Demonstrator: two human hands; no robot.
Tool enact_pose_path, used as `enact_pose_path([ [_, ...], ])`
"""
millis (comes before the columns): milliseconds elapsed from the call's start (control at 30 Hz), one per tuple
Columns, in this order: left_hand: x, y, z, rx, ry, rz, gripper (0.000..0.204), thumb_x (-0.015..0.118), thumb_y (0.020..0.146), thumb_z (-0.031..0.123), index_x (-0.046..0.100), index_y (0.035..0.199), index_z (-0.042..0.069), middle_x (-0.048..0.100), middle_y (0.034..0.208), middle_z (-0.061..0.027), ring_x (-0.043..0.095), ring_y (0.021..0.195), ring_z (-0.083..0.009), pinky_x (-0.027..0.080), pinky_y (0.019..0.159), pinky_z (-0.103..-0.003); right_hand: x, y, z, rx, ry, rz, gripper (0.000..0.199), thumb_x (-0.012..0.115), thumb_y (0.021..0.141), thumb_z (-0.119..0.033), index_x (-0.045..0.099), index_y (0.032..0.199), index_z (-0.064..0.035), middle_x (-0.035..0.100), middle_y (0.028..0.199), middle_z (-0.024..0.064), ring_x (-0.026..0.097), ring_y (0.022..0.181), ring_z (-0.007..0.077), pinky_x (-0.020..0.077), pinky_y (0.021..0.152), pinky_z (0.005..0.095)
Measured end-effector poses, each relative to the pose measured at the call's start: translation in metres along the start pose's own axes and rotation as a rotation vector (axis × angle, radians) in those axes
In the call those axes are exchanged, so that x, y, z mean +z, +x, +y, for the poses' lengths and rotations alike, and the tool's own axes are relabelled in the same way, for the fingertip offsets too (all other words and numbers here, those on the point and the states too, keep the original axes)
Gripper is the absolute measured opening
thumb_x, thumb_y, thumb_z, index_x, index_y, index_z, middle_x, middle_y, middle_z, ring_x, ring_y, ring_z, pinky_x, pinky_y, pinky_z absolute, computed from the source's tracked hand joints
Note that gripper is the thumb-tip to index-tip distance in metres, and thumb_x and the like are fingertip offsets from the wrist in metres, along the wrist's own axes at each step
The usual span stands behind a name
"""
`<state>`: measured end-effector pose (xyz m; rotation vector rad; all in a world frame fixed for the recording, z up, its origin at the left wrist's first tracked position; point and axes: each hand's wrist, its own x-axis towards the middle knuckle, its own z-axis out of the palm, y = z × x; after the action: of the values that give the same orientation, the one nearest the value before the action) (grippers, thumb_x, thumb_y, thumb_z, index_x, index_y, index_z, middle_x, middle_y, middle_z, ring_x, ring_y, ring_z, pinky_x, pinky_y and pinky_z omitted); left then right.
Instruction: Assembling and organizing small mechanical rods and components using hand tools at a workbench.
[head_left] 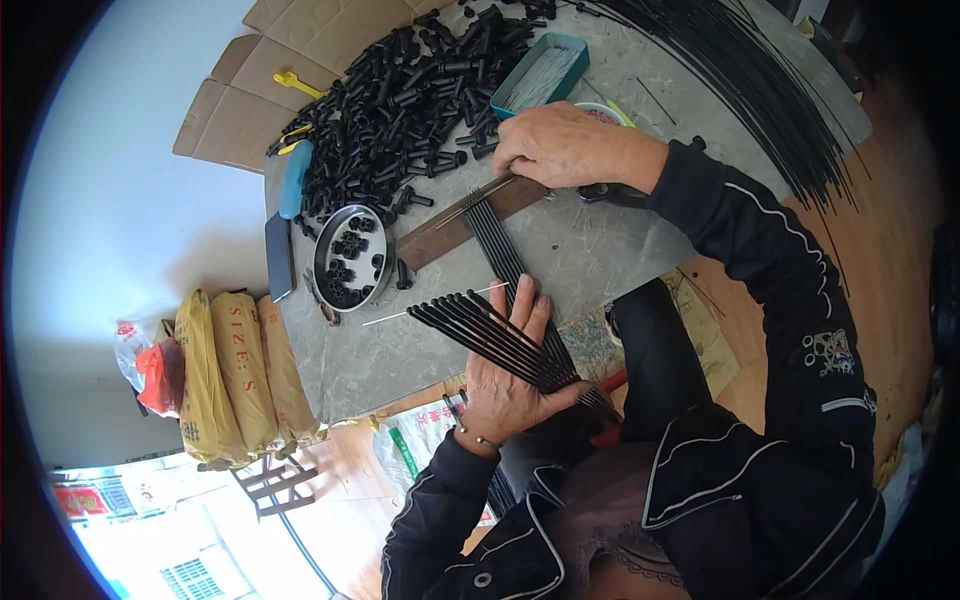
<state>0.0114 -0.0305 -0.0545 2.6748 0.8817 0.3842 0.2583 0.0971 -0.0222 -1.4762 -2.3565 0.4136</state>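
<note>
The left hand (498, 387), fingers curled, holds black rods (497, 245) across the surface's (350, 365) near edge; the right hand's (565, 148) fingers bend over the bar (430, 241), grip hidden. One row seems threaded on a wire (385, 317); loose rods (735, 85) by the right edge apparently remain.

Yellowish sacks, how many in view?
3, side by side left of the table: outer sack, middle sack, inner sack nearest the table. Others may be hidden behind.
</note>
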Motion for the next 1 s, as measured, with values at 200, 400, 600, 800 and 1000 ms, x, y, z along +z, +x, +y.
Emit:
enact_pose_path([
  [200, 0.001, 0.000, -0.001, 0.001, 0.003, -0.002, 0.103, 0.076, 0.062, 0.058, 0.039, 0.138, 0.000, 0.032, 0.149, -0.0222, 0.022, 0.141, -0.0430, 0.015, 0.113, -0.053, -0.001, -0.001, -0.005, 0.021, 0.012, -0.002, 0.018, 0.055, 0.087, -0.013, 0.071, 0.094, -0.0085, 0.062, 0.089, 0.0066, 0.062, 0.088, 0.0263, 0.0467, 0.081, 0.0417],
  [400, 0.002, -0.001, -0.001, -0.007, 0.005, 0.000, 0.103, 0.075, 0.063, 0.059, 0.038, 0.138, -0.001, 0.031, 0.150, -0.0221, 0.021, 0.141, -0.0431, 0.016, 0.113, -0.053, -0.002, 0.000, -0.007, 0.006, 0.027, -0.010, 0.018, 0.055, 0.088, -0.014, 0.072, 0.094, -0.0089, 0.062, 0.091, 0.0067, 0.062, 0.088, 0.0269, 0.0469, 0.081, 0.0419],
  [600, 0.001, 0.001, 0.000, -0.007, -0.006, -0.019, 0.102, 0.075, 0.064, 0.059, 0.038, 0.138, -0.001, 0.030, 0.150, -0.0222, 0.020, 0.142, -0.0434, 0.015, 0.114, -0.053, 0.004, 0.010, -0.007, -0.002, 0.003, -0.029, 0.017, 0.056, 0.088, -0.014, 0.072, 0.093, -0.0097, 0.061, 0.090, 0.0061, 0.061, 0.089, 0.0263, 0.0465, 0.082, 0.0411],
  [800, 0.000, -0.001, -0.001, 0.010, 0.048, -0.006, 0.100, 0.076, 0.061, 0.057, 0.042, 0.136, -0.001, 0.028, 0.151, -0.0202, 0.023, 0.140, -0.0444, 0.026, 0.110, -0.049, 0.008, 0.023, 0.004, -0.076, 0.029, -0.042, 0.016, 0.056, 0.088, -0.014, 0.070, 0.090, -0.0086, 0.062, 0.091, 0.0065, 0.061, 0.092, 0.0269, 0.0459, 0.084, 0.0397],
  [1000, -0.001, 0.001, -0.002, 0.002, 0.043, -0.016, 0.102, 0.075, 0.060, 0.058, 0.042, 0.136, -0.001, 0.028, 0.151, -0.0214, 0.024, 0.140, -0.0446, 0.025, 0.110, -0.050, 0.011, 0.017, -0.006, 0.018, 0.088, -0.043, 0.015, 0.054, 0.087, -0.012, 0.067, 0.091, -0.0053, 0.064, 0.093, 0.0092, 0.061, 0.093, 0.0280, 0.0460, 0.084, 0.0409],
])
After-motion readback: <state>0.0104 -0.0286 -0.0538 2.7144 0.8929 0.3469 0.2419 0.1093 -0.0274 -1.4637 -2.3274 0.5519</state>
